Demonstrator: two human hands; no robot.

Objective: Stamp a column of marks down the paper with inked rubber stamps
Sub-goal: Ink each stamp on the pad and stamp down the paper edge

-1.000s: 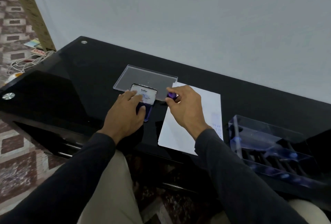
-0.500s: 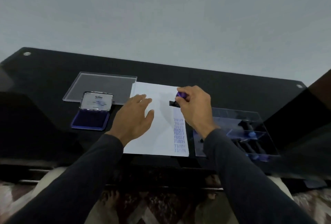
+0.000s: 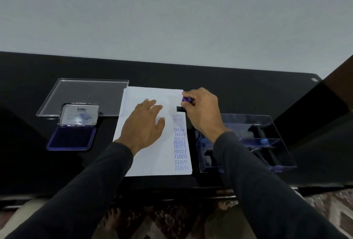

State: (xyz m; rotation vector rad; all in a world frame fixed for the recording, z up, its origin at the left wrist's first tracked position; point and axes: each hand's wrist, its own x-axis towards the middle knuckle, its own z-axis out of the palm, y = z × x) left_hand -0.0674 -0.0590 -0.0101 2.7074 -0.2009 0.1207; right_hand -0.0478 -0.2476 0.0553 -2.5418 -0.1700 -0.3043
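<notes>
A white paper (image 3: 150,154) lies on the black table (image 3: 229,85), with a column of purple marks (image 3: 180,143) down its right edge. My right hand (image 3: 202,112) grips a purple-handled rubber stamp (image 3: 186,102) whose black base rests on the paper just above the topmost mark. My left hand (image 3: 145,124) lies flat on the middle of the paper with its fingers spread. To the left sits an open ink pad (image 3: 71,137), its purple pad facing up and its lid (image 3: 79,114) tilted back.
A clear plastic lid (image 3: 86,89) lies behind the ink pad. A clear tray (image 3: 248,143) holding several more stamps stands right of the paper, partly under my right forearm. A grey wall rises behind the table.
My right hand carried the stamp from beside the ink pad to the top of the mark column. My left hand left the ink pad and settled flat on the paper. The view swung right.
</notes>
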